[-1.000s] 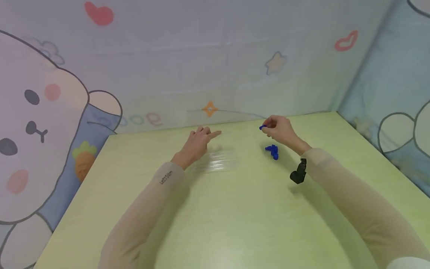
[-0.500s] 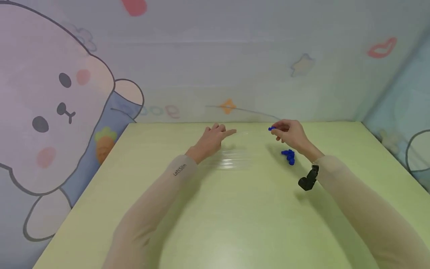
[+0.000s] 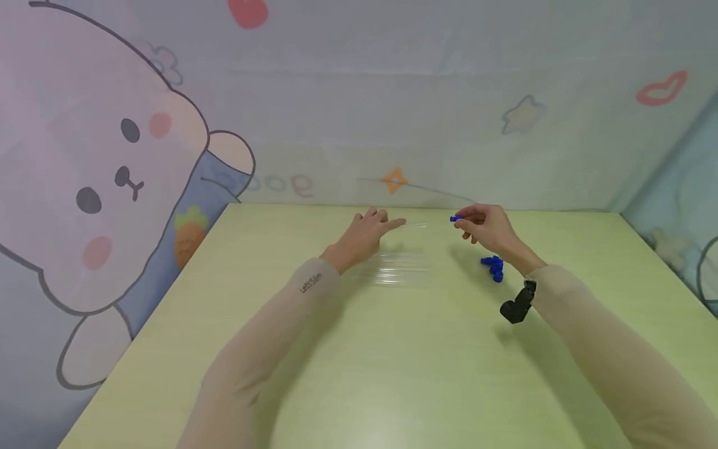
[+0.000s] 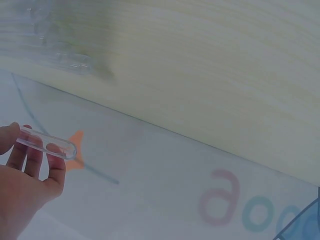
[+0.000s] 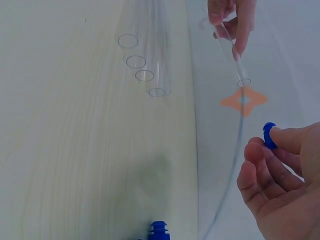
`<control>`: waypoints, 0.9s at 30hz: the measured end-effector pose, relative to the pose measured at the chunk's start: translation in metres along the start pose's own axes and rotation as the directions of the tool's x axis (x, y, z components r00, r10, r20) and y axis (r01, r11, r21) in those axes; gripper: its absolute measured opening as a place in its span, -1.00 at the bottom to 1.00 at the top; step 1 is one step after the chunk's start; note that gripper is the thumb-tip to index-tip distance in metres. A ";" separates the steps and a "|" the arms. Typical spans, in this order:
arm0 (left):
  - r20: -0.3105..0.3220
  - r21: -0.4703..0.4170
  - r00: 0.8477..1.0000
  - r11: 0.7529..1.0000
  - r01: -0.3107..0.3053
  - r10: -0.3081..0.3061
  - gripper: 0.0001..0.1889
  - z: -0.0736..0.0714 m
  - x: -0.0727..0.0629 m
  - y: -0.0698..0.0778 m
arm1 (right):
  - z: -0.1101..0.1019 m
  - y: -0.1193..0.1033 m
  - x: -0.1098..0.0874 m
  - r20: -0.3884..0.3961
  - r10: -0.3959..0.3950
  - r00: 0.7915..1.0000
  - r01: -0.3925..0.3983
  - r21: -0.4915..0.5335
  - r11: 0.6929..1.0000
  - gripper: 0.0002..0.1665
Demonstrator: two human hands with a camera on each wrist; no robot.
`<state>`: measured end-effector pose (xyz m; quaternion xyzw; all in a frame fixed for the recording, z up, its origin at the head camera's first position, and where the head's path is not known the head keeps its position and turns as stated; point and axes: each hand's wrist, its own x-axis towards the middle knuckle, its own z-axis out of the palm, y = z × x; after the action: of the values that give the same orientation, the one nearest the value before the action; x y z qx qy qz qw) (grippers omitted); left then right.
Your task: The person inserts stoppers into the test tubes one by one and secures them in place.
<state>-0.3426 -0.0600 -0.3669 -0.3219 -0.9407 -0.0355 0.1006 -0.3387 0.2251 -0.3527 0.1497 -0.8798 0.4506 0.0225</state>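
Note:
My left hand holds a clear test tube between thumb and fingers, above the far part of the table. The tube lies roughly level, its open end pointing toward my right hand. That hand pinches a small blue ribbed stopper between thumb and index finger. A short gap separates stopper and tube mouth. On the table between my arms lie several more clear test tubes, side by side. A small cluster of blue stoppers lies below my right hand.
A pale yellow-green table reaches back to a printed cloth backdrop behind both hands. Under the right wrist hangs a black camera mount.
The head view has turned left, so the scene sits farther right in it. The gap between the stopper and my left hand has narrowed. Both hands keep their grips.

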 end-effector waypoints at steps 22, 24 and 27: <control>-0.008 -0.011 1.000 1.000 -0.007 0.007 -0.29 0.002 -0.001 0.000 | 0.014 -0.003 0.008 0.036 -0.017 0.999 0.016 0.012 1.000 -0.67; 0.001 -0.002 1.000 1.000 -0.010 0.010 -0.28 0.003 0.000 0.000 | 0.015 -0.003 0.008 0.037 -0.019 0.999 0.018 0.012 1.000 -0.66; 0.003 0.006 1.000 1.000 -0.012 0.012 -0.28 0.004 0.001 0.000 | 0.016 -0.003 0.008 0.036 -0.029 0.999 0.029 0.009 1.000 -0.67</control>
<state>-0.3441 -0.0587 -0.3707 -0.3272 -0.9391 -0.0317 0.1002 -0.3444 0.2088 -0.3580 0.1707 -0.8760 0.4510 0.0125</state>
